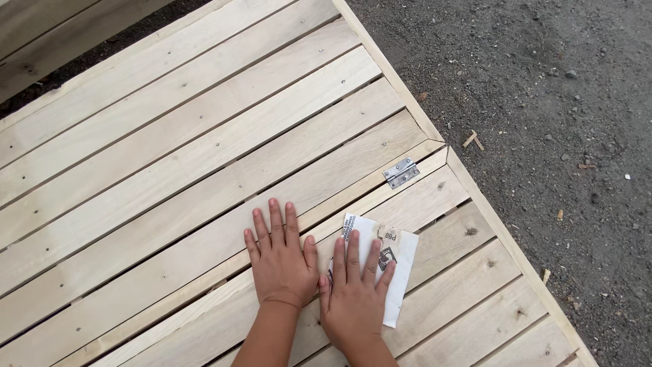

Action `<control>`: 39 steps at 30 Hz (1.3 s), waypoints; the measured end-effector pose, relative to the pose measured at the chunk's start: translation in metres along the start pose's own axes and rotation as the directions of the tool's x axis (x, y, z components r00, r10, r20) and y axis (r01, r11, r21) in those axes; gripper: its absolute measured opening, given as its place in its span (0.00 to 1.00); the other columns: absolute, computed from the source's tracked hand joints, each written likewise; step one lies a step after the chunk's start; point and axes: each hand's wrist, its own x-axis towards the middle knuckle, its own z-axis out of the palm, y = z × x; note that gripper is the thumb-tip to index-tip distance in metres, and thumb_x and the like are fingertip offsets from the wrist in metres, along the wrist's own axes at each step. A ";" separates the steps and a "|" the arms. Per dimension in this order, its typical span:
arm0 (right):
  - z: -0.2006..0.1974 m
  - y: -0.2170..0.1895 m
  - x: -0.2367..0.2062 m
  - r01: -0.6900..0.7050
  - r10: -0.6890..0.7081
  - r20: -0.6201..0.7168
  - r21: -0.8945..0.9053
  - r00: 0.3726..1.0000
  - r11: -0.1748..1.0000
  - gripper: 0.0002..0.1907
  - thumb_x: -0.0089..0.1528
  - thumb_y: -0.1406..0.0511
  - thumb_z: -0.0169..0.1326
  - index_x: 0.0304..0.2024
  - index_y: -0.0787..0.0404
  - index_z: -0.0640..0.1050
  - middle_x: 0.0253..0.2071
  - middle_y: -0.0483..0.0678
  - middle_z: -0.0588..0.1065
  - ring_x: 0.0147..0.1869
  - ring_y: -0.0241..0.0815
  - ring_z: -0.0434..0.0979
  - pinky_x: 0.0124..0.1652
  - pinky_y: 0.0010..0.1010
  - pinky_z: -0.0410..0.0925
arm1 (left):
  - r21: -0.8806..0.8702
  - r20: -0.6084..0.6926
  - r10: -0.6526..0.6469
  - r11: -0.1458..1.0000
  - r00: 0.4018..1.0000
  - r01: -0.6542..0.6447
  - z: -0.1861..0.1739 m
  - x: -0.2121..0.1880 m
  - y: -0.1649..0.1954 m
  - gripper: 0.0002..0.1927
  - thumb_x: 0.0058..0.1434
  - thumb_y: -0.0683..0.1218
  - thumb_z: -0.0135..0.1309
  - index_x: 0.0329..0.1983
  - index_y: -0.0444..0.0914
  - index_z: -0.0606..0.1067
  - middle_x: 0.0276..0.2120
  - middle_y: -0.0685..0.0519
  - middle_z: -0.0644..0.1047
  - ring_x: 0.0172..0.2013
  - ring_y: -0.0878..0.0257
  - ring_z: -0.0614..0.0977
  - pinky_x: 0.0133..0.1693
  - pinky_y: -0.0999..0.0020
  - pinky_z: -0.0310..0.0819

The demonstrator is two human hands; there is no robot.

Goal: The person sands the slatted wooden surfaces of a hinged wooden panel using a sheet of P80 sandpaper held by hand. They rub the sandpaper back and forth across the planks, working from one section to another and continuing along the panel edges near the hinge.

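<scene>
My left hand [280, 255] lies flat, palm down and fingers together, on the pale wooden slats [170, 163] of a large hinged panel. Right beside it, touching at the thumb, my right hand [353, 292] presses flat on a white sheet of sandpaper [401, 261], printed backing side up, which lies on the slats below the joint between the two panel sections. The sheet's lower left part is hidden under my right hand. A small metal hinge [401, 172] bridges that joint, up and to the right of the paper.
The panel's framed edge [475, 197] runs diagonally from top centre to bottom right. Beyond it is dark gravelly ground [543, 88] with wood chips [473, 140]. More boards [41, 34] lie at the top left across a dark gap.
</scene>
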 end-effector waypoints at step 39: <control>-0.002 0.078 0.058 -0.381 0.384 0.060 -0.053 0.921 0.923 0.38 0.67 0.42 0.31 0.75 0.53 0.54 0.78 0.59 0.41 0.80 0.67 0.30 0.65 0.71 0.27 | -0.048 -0.013 0.276 0.960 0.961 -0.277 -0.011 0.025 -0.006 0.36 0.68 0.64 0.28 0.77 0.46 0.47 0.76 0.50 0.44 0.74 0.47 0.42 0.69 0.46 0.30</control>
